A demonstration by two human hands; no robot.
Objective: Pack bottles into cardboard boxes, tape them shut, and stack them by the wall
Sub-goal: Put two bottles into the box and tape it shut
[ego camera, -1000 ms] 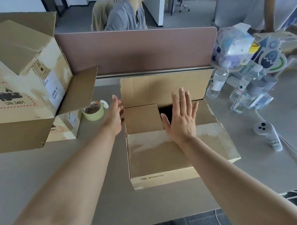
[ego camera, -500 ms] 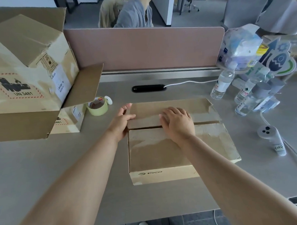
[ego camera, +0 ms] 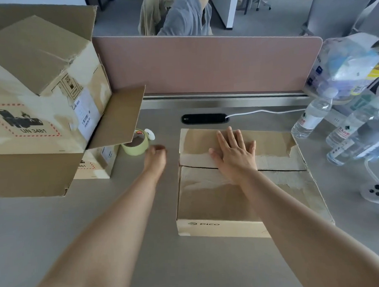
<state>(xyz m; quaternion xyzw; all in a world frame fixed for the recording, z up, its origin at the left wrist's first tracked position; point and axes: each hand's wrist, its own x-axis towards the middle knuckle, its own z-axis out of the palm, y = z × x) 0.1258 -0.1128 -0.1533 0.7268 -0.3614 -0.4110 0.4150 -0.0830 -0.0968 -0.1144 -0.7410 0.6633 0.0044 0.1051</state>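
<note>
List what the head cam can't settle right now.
1. Inside the box: head view, shut flaps and the flat right hand cover it.
2. The left hand: head view, motion blur; contact with the tape roll unclear.
3. Roll's far side: under the large carton flap.
4. Labels on the bottles: too small.
5. The controller: cut by the right edge.

On the table (ego camera: 100, 212), box (ego camera: 219, 198) at centre; tape roll (ego camera: 135, 146) left of it, beside the carton (ego camera: 41, 95); bottles (ego camera: 311, 118) right; divider (ego camera: 202, 62) behind.
</note>
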